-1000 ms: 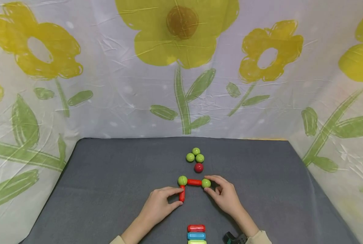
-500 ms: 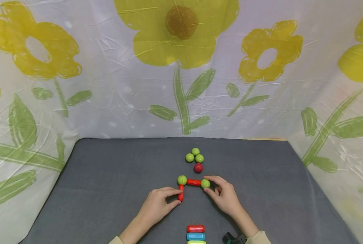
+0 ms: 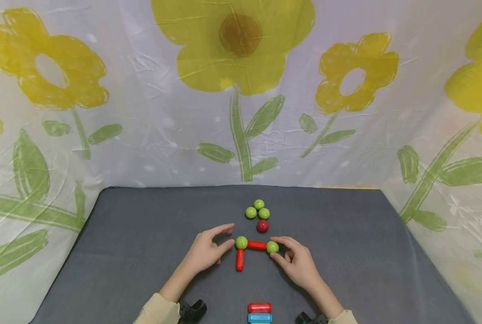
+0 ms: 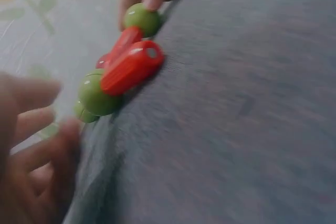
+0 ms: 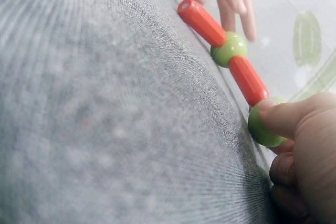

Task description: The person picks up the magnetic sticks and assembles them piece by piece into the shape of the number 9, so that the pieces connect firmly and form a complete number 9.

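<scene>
Two red rods and two green balls form an L on the cloth. The left green ball is the corner, joined to one red rod pointing toward me and another red rod running right. At that rod's right end sits the right green ball, pinched between thumb and finger of my right hand. My left hand is just left of the corner ball, its fingers apart and holding nothing. In the left wrist view the left fingers stand clear of the corner ball.
Beyond the L lie three loose green balls and a red ball. Near the front edge of view, a red rod and a blue rod lie stacked side by side. A flowered sheet hangs behind the dark cloth.
My left hand has let go of the rod pointing toward me and moved up and left, beside the corner ball. My right hand keeps its pinch on the right green ball.
</scene>
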The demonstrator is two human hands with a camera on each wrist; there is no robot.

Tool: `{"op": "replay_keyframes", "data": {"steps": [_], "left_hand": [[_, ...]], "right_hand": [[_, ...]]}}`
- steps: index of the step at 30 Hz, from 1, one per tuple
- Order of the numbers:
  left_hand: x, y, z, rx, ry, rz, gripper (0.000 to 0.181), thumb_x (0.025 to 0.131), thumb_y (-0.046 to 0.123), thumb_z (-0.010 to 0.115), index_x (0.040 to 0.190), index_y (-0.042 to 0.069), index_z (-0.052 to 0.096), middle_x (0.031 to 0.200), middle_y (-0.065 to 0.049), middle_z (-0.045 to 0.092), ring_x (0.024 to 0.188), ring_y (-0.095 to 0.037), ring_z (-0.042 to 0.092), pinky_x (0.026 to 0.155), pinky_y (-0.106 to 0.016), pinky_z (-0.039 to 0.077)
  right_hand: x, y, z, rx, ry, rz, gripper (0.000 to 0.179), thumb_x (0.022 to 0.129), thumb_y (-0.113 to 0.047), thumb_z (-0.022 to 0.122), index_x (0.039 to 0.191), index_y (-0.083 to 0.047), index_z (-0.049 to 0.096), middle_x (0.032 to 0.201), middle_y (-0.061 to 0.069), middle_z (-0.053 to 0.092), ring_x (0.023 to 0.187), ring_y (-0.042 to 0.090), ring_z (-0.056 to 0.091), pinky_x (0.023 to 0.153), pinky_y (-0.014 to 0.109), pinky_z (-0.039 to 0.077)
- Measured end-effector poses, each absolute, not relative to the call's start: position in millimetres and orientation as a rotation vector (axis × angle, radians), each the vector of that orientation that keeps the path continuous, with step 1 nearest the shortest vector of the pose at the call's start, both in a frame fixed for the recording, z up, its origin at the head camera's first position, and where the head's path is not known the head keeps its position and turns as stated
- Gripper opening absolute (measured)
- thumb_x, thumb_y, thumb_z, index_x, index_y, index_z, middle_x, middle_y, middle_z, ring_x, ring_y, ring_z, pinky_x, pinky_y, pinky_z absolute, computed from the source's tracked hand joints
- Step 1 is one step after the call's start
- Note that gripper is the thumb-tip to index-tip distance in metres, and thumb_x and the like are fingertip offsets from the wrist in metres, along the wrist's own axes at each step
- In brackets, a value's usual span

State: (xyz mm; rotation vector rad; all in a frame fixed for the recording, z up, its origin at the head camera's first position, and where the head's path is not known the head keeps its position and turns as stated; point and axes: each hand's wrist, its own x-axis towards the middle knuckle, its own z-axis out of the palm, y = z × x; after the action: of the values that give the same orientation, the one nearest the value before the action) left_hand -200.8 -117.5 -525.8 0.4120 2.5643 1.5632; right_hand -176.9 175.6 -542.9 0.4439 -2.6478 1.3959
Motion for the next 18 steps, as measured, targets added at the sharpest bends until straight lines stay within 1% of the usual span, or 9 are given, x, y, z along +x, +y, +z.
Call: {"op": "replay_keyframes", "data": {"steps": [2, 3, 5, 7, 9, 12, 15, 18], "left_hand": [[-208, -116, -528, 0.46, 2.462, 1.548, 0.049, 0.103, 0.026, 0.074, 0.149, 0.017, 0.063, 0.136, -0.005, 0.071, 0.043, -0.016, 0.06, 0.045, -0.032, 0.049], [-210, -114, -530, 0.484, 2.417, 1.541, 0.049, 0.103, 0.027, 0.073, 0.15, 0.017, 0.063, 0.127, -0.007, 0.075, 0.044, -0.017, 0.06, 0.045, -0.033, 0.05], [-212, -112, -533, 0.508, 2.353, 1.531, 0.046, 0.103, 0.029, 0.073, 0.148, 0.018, 0.065, 0.101, -0.01, 0.079, 0.043, -0.016, 0.06, 0.044, -0.033, 0.05], [-213, -109, -535, 0.505, 2.321, 1.532, 0.044, 0.103, 0.031, 0.073, 0.145, 0.019, 0.068, 0.073, -0.009, 0.074, 0.042, -0.014, 0.058, 0.043, -0.032, 0.049], [-212, -107, -538, 0.487, 2.306, 1.54, 0.042, 0.102, 0.032, 0.074, 0.142, 0.02, 0.07, 0.054, -0.007, 0.063, 0.042, -0.013, 0.057, 0.042, -0.03, 0.047], [-212, -105, -540, 0.483, 2.314, 1.554, 0.042, 0.101, 0.032, 0.075, 0.141, 0.019, 0.071, 0.051, -0.002, 0.061, 0.042, -0.013, 0.056, 0.041, -0.028, 0.044], [-211, -105, -540, 0.487, 2.321, 1.559, 0.042, 0.101, 0.031, 0.076, 0.141, 0.018, 0.071, 0.052, 0.0, 0.061, 0.042, -0.012, 0.056, 0.041, -0.026, 0.042], [-209, -107, -541, 0.469, 2.33, 1.555, 0.042, 0.101, 0.031, 0.076, 0.141, 0.019, 0.071, 0.051, 0.0, 0.059, 0.041, -0.012, 0.053, 0.04, -0.025, 0.037]], "right_hand": [[-176, 176, -543, 0.451, -2.648, 1.4, 0.04, 0.09, -0.01, 0.086, 0.128, -0.013, 0.076, 0.12, -0.002, 0.072, 0.043, -0.001, 0.035, 0.044, 0.019, 0.036], [-176, 176, -543, 0.454, -2.646, 1.399, 0.04, 0.09, -0.01, 0.086, 0.128, -0.012, 0.076, 0.121, -0.001, 0.072, 0.044, -0.002, 0.035, 0.044, 0.02, 0.036], [-175, 176, -544, 0.459, -2.645, 1.404, 0.04, 0.09, -0.011, 0.086, 0.129, -0.012, 0.076, 0.121, -0.001, 0.072, 0.044, -0.002, 0.035, 0.044, 0.019, 0.036], [-175, 176, -544, 0.463, -2.648, 1.4, 0.04, 0.09, -0.011, 0.086, 0.129, -0.012, 0.075, 0.122, 0.0, 0.072, 0.044, -0.002, 0.035, 0.044, 0.02, 0.037], [-175, 176, -543, 0.461, -2.651, 1.393, 0.04, 0.09, -0.01, 0.086, 0.129, -0.013, 0.075, 0.123, 0.001, 0.072, 0.044, -0.002, 0.035, 0.043, 0.02, 0.037], [-175, 178, -541, 0.444, -2.661, 1.381, 0.04, 0.09, -0.01, 0.086, 0.129, -0.014, 0.076, 0.123, 0.001, 0.072, 0.043, -0.001, 0.034, 0.043, 0.021, 0.036], [-175, 178, -541, 0.433, -2.671, 1.384, 0.041, 0.09, -0.011, 0.086, 0.13, -0.015, 0.075, 0.122, 0.0, 0.072, 0.043, -0.001, 0.035, 0.043, 0.02, 0.036], [-175, 177, -541, 0.443, -2.669, 1.391, 0.043, 0.09, -0.012, 0.087, 0.131, -0.015, 0.074, 0.124, 0.001, 0.072, 0.043, -0.001, 0.036, 0.043, 0.02, 0.037]]}}
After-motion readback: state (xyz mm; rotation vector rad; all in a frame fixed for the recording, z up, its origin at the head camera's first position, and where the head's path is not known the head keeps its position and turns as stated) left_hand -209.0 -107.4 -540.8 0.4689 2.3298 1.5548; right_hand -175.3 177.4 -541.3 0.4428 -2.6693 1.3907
